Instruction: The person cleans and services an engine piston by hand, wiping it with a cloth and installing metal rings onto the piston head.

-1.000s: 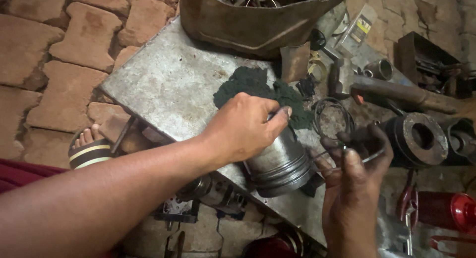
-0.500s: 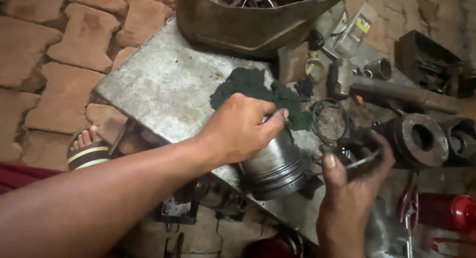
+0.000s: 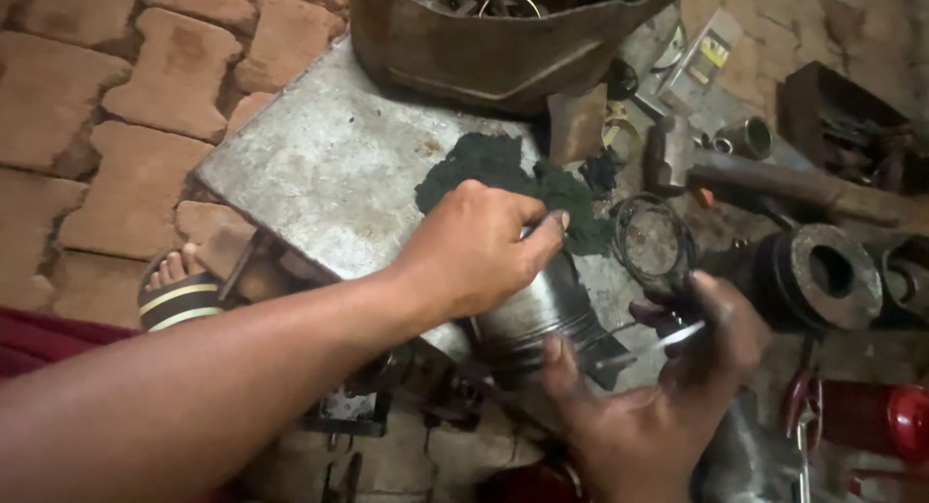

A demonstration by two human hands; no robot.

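The right hand (image 3: 668,406) sits nearest the camera, at the lower edge of the view, palm up with the thumb extended toward the piston. Its fingers are curled around a thin bright metal ring (image 3: 677,337), which they pinch just beside the piston's right flank.

The left hand (image 3: 479,247) reaches in from the lower left along a bare forearm. Its fingers are closed over the upper end of the piston (image 3: 542,319), gripping it from above. The piston is a grey metal cylinder with grooves around its body; it lies tilted at the near edge of the metal plate (image 3: 329,164), between the two hands.

A foot in a striped sandal (image 3: 179,290) rests on the brick paving (image 3: 87,106) to the left, below the plate's edge.

Just beyond the left hand, a dark green cloth (image 3: 484,164) lies crumpled on the plate. To its right, a set of thin wire rings (image 3: 653,237) lies flat on the surface. Further right stands a heavy dark cylinder sleeve (image 3: 823,276), open bore facing the camera. A red-handled tool (image 3: 801,406) and a red container (image 3: 885,416) lie at the lower right.

At the far edge, a worn brown bag (image 3: 484,48) holding metal parts rests on the plate. A dark box (image 3: 842,116) of parts stands at the upper right.
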